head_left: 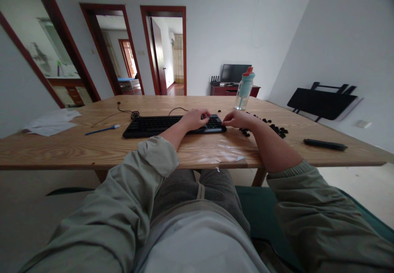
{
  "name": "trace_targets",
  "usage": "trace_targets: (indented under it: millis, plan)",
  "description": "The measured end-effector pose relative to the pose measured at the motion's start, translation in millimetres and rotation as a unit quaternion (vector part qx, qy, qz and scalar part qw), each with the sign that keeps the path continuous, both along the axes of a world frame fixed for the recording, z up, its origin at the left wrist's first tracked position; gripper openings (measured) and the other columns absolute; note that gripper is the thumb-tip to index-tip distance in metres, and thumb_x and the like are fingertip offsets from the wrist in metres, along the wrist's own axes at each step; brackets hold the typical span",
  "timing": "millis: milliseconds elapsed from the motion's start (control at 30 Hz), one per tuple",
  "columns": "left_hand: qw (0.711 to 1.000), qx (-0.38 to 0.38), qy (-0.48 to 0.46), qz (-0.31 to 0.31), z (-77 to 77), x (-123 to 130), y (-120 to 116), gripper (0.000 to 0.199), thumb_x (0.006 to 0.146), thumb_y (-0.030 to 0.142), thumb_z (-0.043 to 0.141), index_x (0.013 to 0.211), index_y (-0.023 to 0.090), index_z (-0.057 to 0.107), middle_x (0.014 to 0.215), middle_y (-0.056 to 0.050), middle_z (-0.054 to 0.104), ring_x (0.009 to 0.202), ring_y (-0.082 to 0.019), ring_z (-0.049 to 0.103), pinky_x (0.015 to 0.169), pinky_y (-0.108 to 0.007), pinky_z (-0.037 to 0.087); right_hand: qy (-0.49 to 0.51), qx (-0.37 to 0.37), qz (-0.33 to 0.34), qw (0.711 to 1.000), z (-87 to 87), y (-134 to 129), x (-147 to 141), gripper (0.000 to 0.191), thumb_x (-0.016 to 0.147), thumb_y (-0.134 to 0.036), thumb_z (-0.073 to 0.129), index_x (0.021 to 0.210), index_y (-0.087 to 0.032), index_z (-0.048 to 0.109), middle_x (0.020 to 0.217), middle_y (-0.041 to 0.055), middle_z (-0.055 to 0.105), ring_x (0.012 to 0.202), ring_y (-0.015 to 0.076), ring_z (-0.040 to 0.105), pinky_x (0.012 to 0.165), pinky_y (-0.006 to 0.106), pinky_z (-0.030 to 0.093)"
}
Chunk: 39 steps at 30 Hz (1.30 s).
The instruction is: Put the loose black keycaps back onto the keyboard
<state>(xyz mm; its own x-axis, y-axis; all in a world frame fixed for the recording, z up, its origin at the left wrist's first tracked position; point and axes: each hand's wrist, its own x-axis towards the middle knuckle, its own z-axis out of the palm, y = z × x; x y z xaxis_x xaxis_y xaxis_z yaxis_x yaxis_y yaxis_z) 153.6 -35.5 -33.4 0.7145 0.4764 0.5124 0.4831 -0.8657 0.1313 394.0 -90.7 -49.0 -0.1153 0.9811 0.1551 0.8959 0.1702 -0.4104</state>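
A black keyboard [147,126] lies flat on the wooden table in front of me. Over its right half is my left hand [194,119], fingers curled down close to the keys; anything between them is too small to make out. At the keyboard's right end, my right hand [237,119] has thumb and fingers pinched together near the number keys, and what they hold is hidden. Small loose black keycaps [279,131] are scattered beside and behind my right wrist. One more keycap [219,111] lies behind the keyboard.
A water bottle [245,89] stands behind my right hand. On the right lies a dark elongated object [325,144]. To the left are a blue-handled brush [102,130], a coiled cable [134,113] and white papers [51,123]. Clear film [226,152] covers the table's front edge [191,162].
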Motion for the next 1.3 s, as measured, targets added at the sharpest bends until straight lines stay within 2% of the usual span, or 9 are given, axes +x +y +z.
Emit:
trace_targets:
  millis: [267, 467, 667, 767, 833, 900, 1033, 1167, 1300]
  plan:
    - [1.0, -0.001, 0.001, -0.001, -0.1, 0.2, 1.1, 0.023, 0.084, 0.024, 0.059, 0.101, 0.016, 0.073, 0.092, -0.004, 0.071, 0.079, -0.015, 0.062, 0.076, -0.026, 0.047, 0.005, 0.001, 0.033, 0.999, -6.2, 12.2, 1.0, 0.032, 0.088, -0.039, 0.056, 0.094, -0.013, 0.074, 0.083, 0.0061, 0.069, 0.071, 0.0143, 0.055, 0.065, 0.024, 0.041]
    - [1.0, 0.002, 0.007, 0.002, -1.1, 0.2, 2.1, 0.023, 0.084, 0.027, 0.059, 0.1, 0.017, 0.073, 0.093, -0.004, 0.072, 0.082, -0.016, 0.062, 0.076, -0.027, 0.047, -0.039, -0.006, -0.005, 0.999, -5.7, 11.4, -0.3, 0.032, 0.089, -0.042, 0.056, 0.083, -0.014, 0.069, 0.078, 0.0062, 0.066, 0.068, 0.0147, 0.055, 0.059, 0.025, 0.039]
    - [1.0, 0.002, 0.009, 0.004, -1.2, 0.2, 2.4, 0.024, 0.086, 0.028, 0.058, 0.1, 0.017, 0.073, 0.096, -0.005, 0.072, 0.083, -0.016, 0.063, 0.078, -0.027, 0.048, -0.026, -0.034, -0.028, 0.999, -5.3, 9.3, -1.4, 0.027, 0.091, -0.035, 0.054, 0.079, -0.014, 0.067, 0.082, 0.0076, 0.068, 0.068, 0.0152, 0.056, 0.06, 0.026, 0.04]
    - [1.0, -0.003, 0.01, 0.006, -0.5, 0.5, 1.6, 0.024, 0.085, 0.026, 0.058, 0.101, 0.016, 0.073, 0.095, -0.005, 0.072, 0.084, -0.016, 0.063, 0.078, -0.027, 0.048, -0.007, -0.017, -0.034, 0.999, -7.0, 10.2, -2.3, 0.022, 0.09, -0.033, 0.057, 0.093, -0.013, 0.067, 0.089, 0.0087, 0.069, 0.069, 0.0148, 0.057, 0.059, 0.024, 0.041]
    - [1.0, -0.004, 0.009, 0.006, 0.1, 0.8, 0.9, 0.024, 0.085, 0.025, 0.058, 0.101, 0.016, 0.073, 0.094, -0.005, 0.072, 0.083, -0.016, 0.063, 0.078, -0.027, 0.048, 0.014, 0.01, -0.018, 1.0, -7.9, 10.5, -3.1, 0.024, 0.089, -0.028, 0.059, 0.107, -0.014, 0.065, 0.092, 0.0077, 0.069, 0.069, 0.0133, 0.058, 0.061, 0.023, 0.042]
    - [1.0, -0.002, 0.006, 0.002, 0.4, 1.0, 0.3, 0.024, 0.085, 0.024, 0.058, 0.101, 0.016, 0.073, 0.094, -0.004, 0.072, 0.083, -0.016, 0.063, 0.078, -0.027, 0.048, 0.024, 0.032, 0.01, 0.999, -8.1, 10.1, -3.8, 0.025, 0.089, -0.024, 0.058, 0.112, -0.015, 0.065, 0.091, 0.0062, 0.069, 0.07, 0.0123, 0.058, 0.063, 0.021, 0.042]
    - [1.0, -0.002, 0.005, 0.004, 0.5, 0.7, -0.4, 0.025, 0.085, 0.024, 0.058, 0.102, 0.016, 0.073, 0.094, -0.004, 0.072, 0.083, -0.016, 0.063, 0.08, -0.027, 0.048, 0.012, 0.029, 0.017, 0.999, -5.3, 7.1, -4.1, 0.024, 0.088, -0.026, 0.057, 0.106, -0.016, 0.071, 0.084, 0.0047, 0.069, 0.069, 0.0127, 0.057, 0.064, 0.022, 0.042]
    - [1.0, -0.002, 0.005, 0.003, 0.2, 0.0, 0.3, 0.025, 0.085, 0.027, 0.058, 0.101, 0.016, 0.073, 0.095, -0.005, 0.072, 0.084, -0.016, 0.063, 0.079, -0.028, 0.048, -0.021, 0.039, 0.017, 0.999, -2.6, 4.2, -4.0, 0.025, 0.088, -0.034, 0.058, 0.092, -0.014, 0.074, 0.078, 0.0044, 0.069, 0.068, 0.0133, 0.056, 0.062, 0.024, 0.04]
    - [1.0, 0.002, 0.002, 0.0, 0.2, -0.1, 1.3, 0.025, 0.085, 0.025, 0.058, 0.101, 0.017, 0.074, 0.095, -0.004, 0.072, 0.085, -0.017, 0.064, 0.079, -0.028, 0.049, -0.019, 0.047, 0.01, 0.999, -1.3, 2.0, -5.0, 0.029, 0.085, -0.041, 0.064, 0.09, -0.016, 0.076, 0.077, 0.0035, 0.069, 0.067, 0.0131, 0.055, 0.06, 0.024, 0.039]
